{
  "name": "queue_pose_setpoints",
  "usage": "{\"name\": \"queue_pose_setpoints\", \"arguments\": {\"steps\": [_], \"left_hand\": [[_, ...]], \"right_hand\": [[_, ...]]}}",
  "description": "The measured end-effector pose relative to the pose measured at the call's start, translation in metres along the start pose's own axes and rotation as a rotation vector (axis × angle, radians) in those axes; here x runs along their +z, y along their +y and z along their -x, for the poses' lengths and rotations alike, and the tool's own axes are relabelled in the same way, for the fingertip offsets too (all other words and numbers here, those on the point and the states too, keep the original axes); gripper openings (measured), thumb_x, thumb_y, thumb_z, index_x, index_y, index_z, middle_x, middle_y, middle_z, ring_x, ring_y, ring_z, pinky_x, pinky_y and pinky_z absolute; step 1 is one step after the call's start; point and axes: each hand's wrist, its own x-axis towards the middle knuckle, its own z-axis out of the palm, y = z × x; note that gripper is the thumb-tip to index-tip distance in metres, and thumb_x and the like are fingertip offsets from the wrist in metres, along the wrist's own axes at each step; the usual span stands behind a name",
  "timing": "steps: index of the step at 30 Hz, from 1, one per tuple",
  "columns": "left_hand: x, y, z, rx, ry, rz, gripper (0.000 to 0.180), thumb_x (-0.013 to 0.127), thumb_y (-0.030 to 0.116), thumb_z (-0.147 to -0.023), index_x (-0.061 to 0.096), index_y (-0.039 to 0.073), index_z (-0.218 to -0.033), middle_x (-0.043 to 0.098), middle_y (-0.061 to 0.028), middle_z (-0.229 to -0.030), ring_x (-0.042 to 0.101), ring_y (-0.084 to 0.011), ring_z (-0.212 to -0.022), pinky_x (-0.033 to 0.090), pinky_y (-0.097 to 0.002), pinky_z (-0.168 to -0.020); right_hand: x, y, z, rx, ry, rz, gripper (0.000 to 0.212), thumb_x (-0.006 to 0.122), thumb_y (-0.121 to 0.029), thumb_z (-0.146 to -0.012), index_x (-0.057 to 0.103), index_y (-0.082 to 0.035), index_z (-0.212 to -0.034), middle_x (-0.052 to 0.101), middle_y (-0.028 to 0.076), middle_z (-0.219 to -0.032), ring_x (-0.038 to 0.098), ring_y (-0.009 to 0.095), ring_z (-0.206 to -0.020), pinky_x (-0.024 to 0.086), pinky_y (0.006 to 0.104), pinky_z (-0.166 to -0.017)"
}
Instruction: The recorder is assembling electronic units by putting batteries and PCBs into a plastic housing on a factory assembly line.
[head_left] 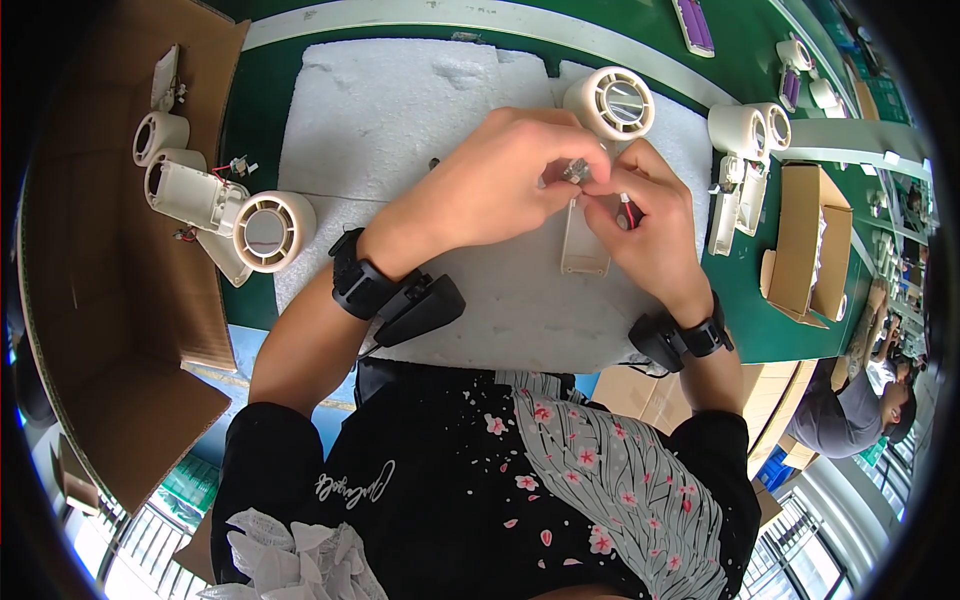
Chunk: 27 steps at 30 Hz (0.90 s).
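Observation:
A cream handheld fan lies on the white foam sheet, its round head (610, 103) at the far side and its open handle (585, 248) running toward me. Over the handle, my left hand (510, 175) is closed, its thumb and fingers pinching a small silvery part (576, 171). My right hand (650, 215) meets it from the right with thumb and index finger pressed together near that part. What those right fingertips grip is too small to tell. A short red wire (628, 208) shows beside the right fingers. Both hands cover the upper handle.
The foam sheet (370, 110) covers a green bench. More fan bodies (272, 232) sit at left beside a large cardboard box (120, 290). Further fan parts (738, 130) and a small open carton (795, 240) stand at right. Purple cells (694, 27) lie far back. Another person (850, 410) sits at right.

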Motion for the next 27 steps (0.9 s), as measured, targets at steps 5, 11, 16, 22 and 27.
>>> {"name": "queue_pose_setpoints", "arguments": {"steps": [5,11,16,22,27], "left_hand": [[-0.001,0.000,0.000,0.085,-0.012,-0.035,0.020,0.066,-0.007,-0.074,0.067,0.006,-0.089,0.064,-0.0062,-0.085,0.062,-0.0212,-0.073,0.049,-0.0311,-0.063],[0.001,-0.001,-0.001,0.080,-0.013,-0.005,0.017,0.064,-0.007,-0.072,0.063,0.006,-0.083,0.062,-0.0079,-0.080,0.059,-0.0234,-0.066,0.048,-0.0342,-0.061],[0.004,-0.004,-0.001,0.070,-0.005,0.013,0.015,0.064,-0.006,-0.073,0.061,0.006,-0.082,0.061,-0.0075,-0.078,0.059,-0.0223,-0.065,0.048,-0.0336,-0.060],[0.006,-0.005,-0.002,0.062,0.036,0.050,0.012,0.066,-0.003,-0.075,0.059,0.006,-0.080,0.060,-0.0075,-0.077,0.059,-0.0208,-0.064,0.048,-0.0321,-0.059],[0.006,-0.006,-0.001,0.024,0.045,0.026,0.012,0.066,-0.002,-0.075,0.058,0.005,-0.080,0.060,-0.0075,-0.076,0.058,-0.0204,-0.063,0.047,-0.0314,-0.059]], "right_hand": [[0.002,0.001,0.000,0.003,0.021,0.012,0.015,0.074,0.001,-0.072,0.068,-0.003,-0.085,0.051,0.003,-0.080,0.050,0.013,-0.061,0.039,0.0266,-0.051],[0.002,0.000,0.000,0.003,0.026,0.001,0.011,0.073,0.001,-0.072,0.066,-0.001,-0.081,0.050,0.003,-0.079,0.048,0.012,-0.059,0.038,0.0256,-0.049],[-0.001,0.003,-0.001,-0.050,-0.002,-0.021,0.016,0.073,0.000,-0.073,0.062,-0.001,-0.085,0.049,0.004,-0.080,0.048,0.011,-0.058,0.038,0.0249,-0.048],[-0.012,-0.005,-0.002,0.050,-0.045,-0.099,0.027,0.075,-0.002,-0.072,0.053,-0.003,-0.088,0.049,0.005,-0.083,0.049,0.012,-0.059,0.040,0.0253,-0.050],[-0.018,-0.008,0.000,0.093,-0.051,-0.075,0.035,0.078,-0.002,-0.070,0.047,-0.004,-0.085,0.048,0.006,-0.083,0.051,0.014,-0.061,0.044,0.0274,-0.053]]}}
